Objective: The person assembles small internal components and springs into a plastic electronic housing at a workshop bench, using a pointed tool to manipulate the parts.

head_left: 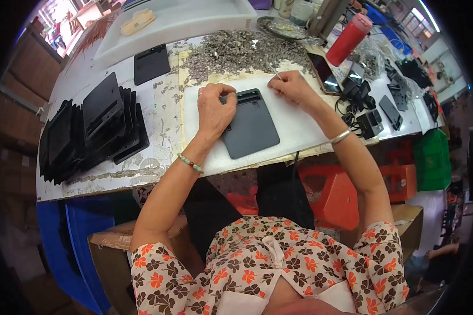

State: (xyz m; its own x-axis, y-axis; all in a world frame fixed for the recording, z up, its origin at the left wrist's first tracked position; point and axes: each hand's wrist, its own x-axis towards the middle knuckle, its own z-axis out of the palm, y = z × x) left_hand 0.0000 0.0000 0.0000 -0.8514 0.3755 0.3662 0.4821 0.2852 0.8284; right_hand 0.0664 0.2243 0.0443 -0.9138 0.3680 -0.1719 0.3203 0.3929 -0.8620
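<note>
A dark grey flat plastic panel [253, 128] with a slotted strip along its far edge lies on a white board [297, 126] before me. My left hand [215, 106] rests at the panel's far left corner, its fingers curled together; whatever they pinch is hidden. Beyond the panel's far right corner, my right hand [293, 88] is closed around a thin, pale, rod-like tool [274, 70] that points away from me; its exact kind is too small to tell. Many small metal pieces [231, 52] are heaped just past the board.
Stacked black panels [102, 118] stand at the left, with a single panel [151, 64] farther back. A white tray [178, 27] lies behind. On the right are a phone [323, 72], a red bottle [349, 39] and black adapters with cables [358, 94]. A red stool [333, 197] sits under the table.
</note>
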